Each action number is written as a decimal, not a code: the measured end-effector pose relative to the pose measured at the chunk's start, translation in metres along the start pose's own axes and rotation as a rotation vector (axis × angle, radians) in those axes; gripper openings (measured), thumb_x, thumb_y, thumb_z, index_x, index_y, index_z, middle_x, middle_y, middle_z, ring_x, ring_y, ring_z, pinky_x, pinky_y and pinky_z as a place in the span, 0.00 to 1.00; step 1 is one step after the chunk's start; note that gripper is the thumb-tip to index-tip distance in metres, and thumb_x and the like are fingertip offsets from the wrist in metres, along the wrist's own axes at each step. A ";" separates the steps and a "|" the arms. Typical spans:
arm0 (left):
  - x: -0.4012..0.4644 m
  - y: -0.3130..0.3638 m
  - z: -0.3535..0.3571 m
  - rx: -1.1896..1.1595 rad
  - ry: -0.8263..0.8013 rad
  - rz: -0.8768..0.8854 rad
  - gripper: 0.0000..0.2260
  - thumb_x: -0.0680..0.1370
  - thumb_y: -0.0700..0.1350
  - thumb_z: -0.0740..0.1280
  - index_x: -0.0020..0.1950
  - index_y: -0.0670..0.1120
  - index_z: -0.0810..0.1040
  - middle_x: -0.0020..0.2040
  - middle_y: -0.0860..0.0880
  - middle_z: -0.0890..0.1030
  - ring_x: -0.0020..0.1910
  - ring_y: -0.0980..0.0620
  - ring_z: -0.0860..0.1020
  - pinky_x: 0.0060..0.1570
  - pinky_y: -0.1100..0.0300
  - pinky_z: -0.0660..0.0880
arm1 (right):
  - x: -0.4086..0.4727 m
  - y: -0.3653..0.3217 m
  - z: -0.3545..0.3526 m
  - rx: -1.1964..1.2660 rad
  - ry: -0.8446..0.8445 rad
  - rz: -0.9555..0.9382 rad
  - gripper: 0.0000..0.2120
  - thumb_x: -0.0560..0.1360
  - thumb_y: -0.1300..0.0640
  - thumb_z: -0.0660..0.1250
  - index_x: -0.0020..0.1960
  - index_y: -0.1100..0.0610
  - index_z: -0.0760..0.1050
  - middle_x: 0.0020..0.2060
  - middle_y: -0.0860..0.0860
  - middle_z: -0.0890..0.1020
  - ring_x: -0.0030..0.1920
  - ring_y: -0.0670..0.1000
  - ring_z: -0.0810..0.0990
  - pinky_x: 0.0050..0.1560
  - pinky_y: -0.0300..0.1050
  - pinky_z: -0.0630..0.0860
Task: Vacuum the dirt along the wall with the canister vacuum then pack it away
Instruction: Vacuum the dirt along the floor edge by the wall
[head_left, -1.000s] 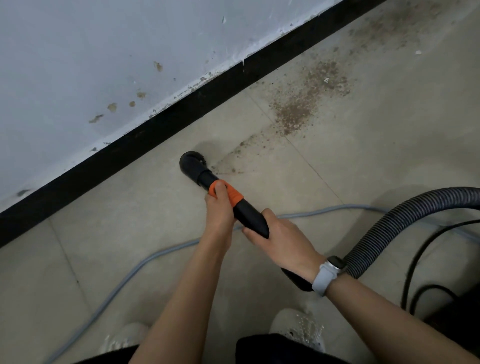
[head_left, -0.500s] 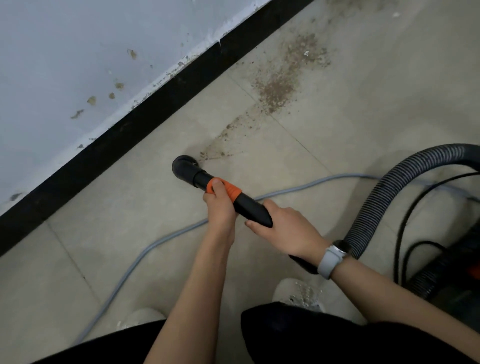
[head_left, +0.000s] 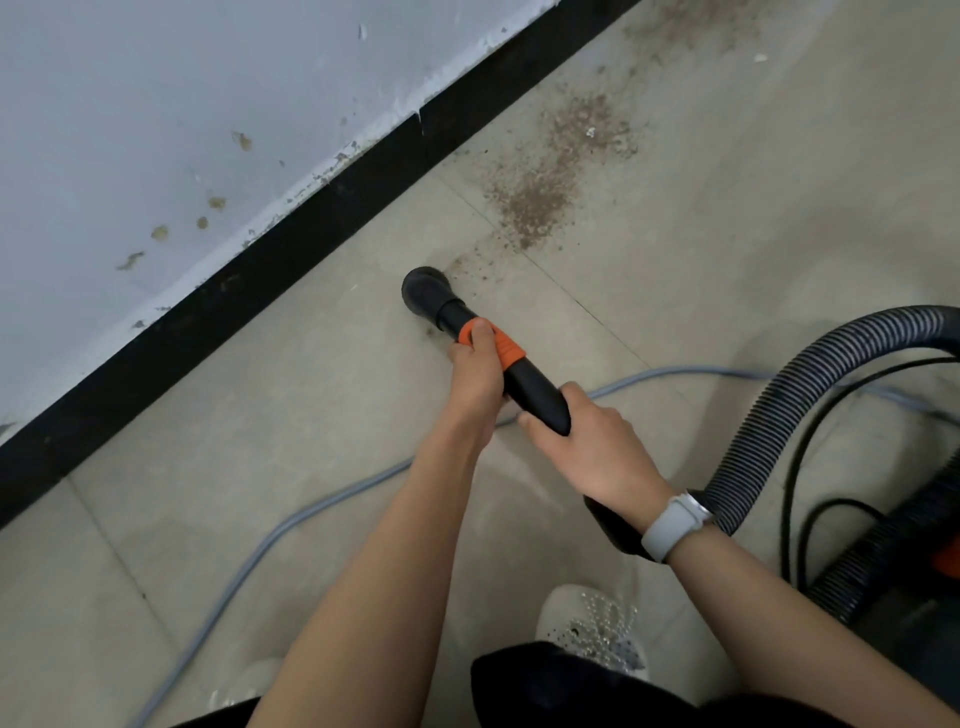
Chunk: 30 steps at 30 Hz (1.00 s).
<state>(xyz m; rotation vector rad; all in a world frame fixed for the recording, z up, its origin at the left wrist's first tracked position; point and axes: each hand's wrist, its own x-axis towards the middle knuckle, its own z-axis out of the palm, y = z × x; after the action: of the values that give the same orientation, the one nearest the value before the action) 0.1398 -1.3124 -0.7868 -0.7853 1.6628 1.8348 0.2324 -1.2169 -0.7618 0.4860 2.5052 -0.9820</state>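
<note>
At the left runs the black skirting board (head_left: 218, 306), and beside it our round brush nozzle (head_left: 427, 292) rests on the tiled floor (head_left: 322, 415), just short of the dirt patch (head_left: 545, 182). Our left hand (head_left: 475, 376) is wrapped round the wand (head_left: 524, 384) at its orange collar, our right hand (head_left: 592, 447) closed on the rear grip. The rigid wand should steer lightly (the ribbed hose (head_left: 769, 415) will tug).

A bare indoor room: scuffed white wall (head_left: 156, 104), black skirting (head_left: 291, 249), tiled floor (head_left: 260, 426).
</note>
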 end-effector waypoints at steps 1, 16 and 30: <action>0.002 0.004 0.003 -0.010 -0.015 -0.002 0.20 0.82 0.52 0.53 0.67 0.38 0.62 0.41 0.48 0.70 0.38 0.52 0.72 0.38 0.56 0.72 | 0.002 -0.001 -0.001 -0.001 0.016 0.008 0.17 0.73 0.36 0.59 0.41 0.49 0.61 0.31 0.48 0.73 0.32 0.51 0.74 0.29 0.45 0.65; 0.024 0.039 0.041 0.050 -0.262 -0.039 0.12 0.82 0.52 0.52 0.47 0.46 0.68 0.42 0.46 0.72 0.43 0.48 0.72 0.47 0.53 0.72 | 0.029 -0.003 -0.018 0.048 0.187 0.097 0.17 0.75 0.38 0.59 0.44 0.52 0.64 0.30 0.49 0.74 0.31 0.50 0.75 0.28 0.44 0.67; -0.040 -0.014 -0.048 -0.062 0.129 -0.153 0.21 0.82 0.51 0.53 0.69 0.38 0.62 0.59 0.36 0.73 0.55 0.42 0.75 0.47 0.52 0.75 | -0.028 -0.020 0.000 -0.061 -0.270 -0.064 0.16 0.74 0.39 0.62 0.45 0.52 0.63 0.32 0.47 0.73 0.37 0.55 0.76 0.38 0.50 0.71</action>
<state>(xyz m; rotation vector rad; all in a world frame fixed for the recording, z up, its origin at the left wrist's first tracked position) 0.1805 -1.3592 -0.7711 -1.0471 1.5827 1.7687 0.2476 -1.2355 -0.7373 0.2372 2.3115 -0.9245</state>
